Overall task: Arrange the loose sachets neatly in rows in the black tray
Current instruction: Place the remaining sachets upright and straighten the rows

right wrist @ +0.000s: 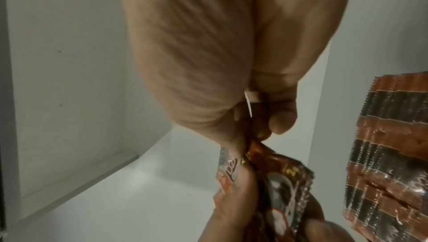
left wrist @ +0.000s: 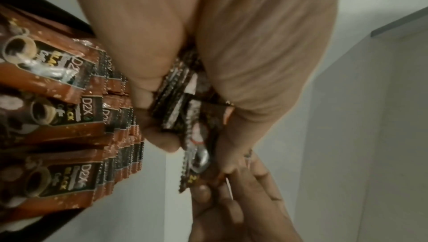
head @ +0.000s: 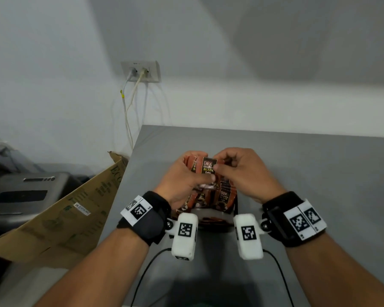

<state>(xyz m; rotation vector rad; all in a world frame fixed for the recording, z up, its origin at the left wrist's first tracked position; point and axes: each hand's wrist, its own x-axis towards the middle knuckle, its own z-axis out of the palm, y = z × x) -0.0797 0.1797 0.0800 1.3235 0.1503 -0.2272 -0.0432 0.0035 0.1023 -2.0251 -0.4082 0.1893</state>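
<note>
Sachets [head: 208,168], a fanned bundle of brown coffee packets, are held above the black tray [head: 235,209], gripped by the left hand [head: 182,182] while the right hand [head: 242,171] pinches one packet at the bundle's top. Rows of sachets [left wrist: 69,110] already stand upright in the tray on the grey table [head: 319,173]. Both hands and the wrist cameras [head: 184,235] hide most of the tray. A cardboard box [head: 60,218] lies left of the table, below a wall socket [head: 141,71].

Left hand [head: 182,182] fingers curled, right hand [head: 242,171] fingers pinching
</note>
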